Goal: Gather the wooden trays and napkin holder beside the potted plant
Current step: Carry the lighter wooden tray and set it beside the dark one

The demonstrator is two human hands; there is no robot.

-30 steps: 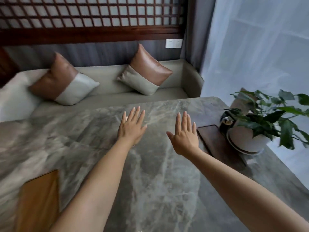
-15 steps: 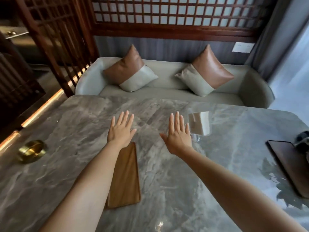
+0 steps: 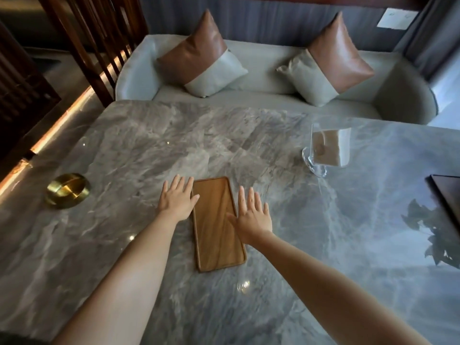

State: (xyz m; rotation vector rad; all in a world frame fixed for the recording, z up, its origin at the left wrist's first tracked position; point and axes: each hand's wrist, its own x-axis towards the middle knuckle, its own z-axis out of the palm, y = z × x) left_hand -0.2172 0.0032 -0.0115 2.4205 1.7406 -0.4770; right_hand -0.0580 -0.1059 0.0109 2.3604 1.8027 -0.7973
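Note:
A light wooden tray lies lengthwise on the grey marble table in the middle of the view. My left hand hovers flat over its left long edge, fingers spread, holding nothing. My right hand is spread at the tray's right long edge, thumb over the wood. A clear napkin holder with beige napkins stands upright further back on the right. A dark wooden tray is cut off by the right edge. The potted plant is out of view; only its reflection shows on the table.
A brass round dish sits on the table at the left. A grey sofa with two brown and grey cushions runs behind the table. A wooden lattice screen stands at the back left.
The view has swung left and down, away from the plant. Both hands have come down toward the light tray and now flank its two long edges.

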